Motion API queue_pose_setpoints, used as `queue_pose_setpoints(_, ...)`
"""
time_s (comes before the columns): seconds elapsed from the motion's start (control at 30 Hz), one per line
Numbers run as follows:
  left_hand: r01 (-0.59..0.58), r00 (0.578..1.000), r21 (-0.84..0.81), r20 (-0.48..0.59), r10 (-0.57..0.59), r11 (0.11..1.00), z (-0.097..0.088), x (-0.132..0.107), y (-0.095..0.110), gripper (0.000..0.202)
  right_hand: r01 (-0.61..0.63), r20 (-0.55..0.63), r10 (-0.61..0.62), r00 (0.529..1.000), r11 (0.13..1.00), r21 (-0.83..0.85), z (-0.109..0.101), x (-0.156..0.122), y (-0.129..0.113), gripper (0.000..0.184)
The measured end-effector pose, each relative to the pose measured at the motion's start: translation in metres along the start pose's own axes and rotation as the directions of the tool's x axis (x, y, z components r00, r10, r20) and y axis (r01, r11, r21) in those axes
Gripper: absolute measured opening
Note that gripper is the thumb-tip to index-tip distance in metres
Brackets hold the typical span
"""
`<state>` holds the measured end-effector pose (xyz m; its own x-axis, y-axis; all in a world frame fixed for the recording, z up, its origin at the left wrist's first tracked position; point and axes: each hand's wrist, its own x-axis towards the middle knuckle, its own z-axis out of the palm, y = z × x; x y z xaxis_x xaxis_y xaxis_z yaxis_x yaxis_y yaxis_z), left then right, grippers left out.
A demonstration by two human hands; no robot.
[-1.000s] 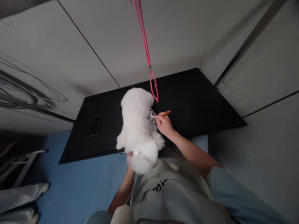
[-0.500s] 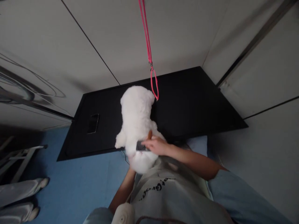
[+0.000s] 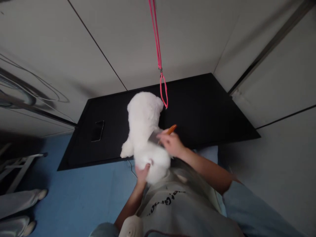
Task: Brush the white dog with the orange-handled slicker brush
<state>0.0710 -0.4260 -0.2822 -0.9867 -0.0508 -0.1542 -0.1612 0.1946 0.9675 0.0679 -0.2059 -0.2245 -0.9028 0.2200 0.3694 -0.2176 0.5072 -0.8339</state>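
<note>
A fluffy white dog [image 3: 142, 115] stretches across the table, with the rounded part nearest me at the front edge. My left hand [image 3: 142, 172] grips that near part from the left, its thumb lying over the fur. In my right hand [image 3: 174, 144] is a slicker brush [image 3: 172, 129] with an orange handle and a flat grey head. The blurred brush head lies against the dog's fur, just beyond the part under my left hand. Some left fingers are hidden beneath the fur.
Under the dog is a black table [image 3: 197, 108] against a pale wall. A pink loop [image 3: 164, 92] hangs beside the dog's far end. A dark phone-like slab [image 3: 97, 131] lies on the table's left. Another person's legs [image 3: 19, 200] show at lower left, below a metal frame [image 3: 23, 168].
My right hand and the brush have moved away from me and slightly right, and the brush has turned. My left hand's thumb now shows over the fur. The dog's near part has shifted slightly.
</note>
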Motion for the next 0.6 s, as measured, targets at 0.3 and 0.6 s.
queue_pose_setpoints(0.3, -0.08, 0.996, 0.052, -0.026, 0.081, 0.995, 0.009, -0.017, -0.007, 0.057, -0.05, 0.086, 0.049, 0.995, 0.999, 0.01, 0.003, 0.002, -0.003, 0.035)
queue_pose_setpoints(0.6, -0.086, 0.986, 0.008, -0.14, 0.086, 0.996, 0.003, -0.004, -0.022, 0.039, -0.009, 0.072, 0.01, 0.997, 1.0, -0.01, 0.001, -0.011, -0.013, 0.032)
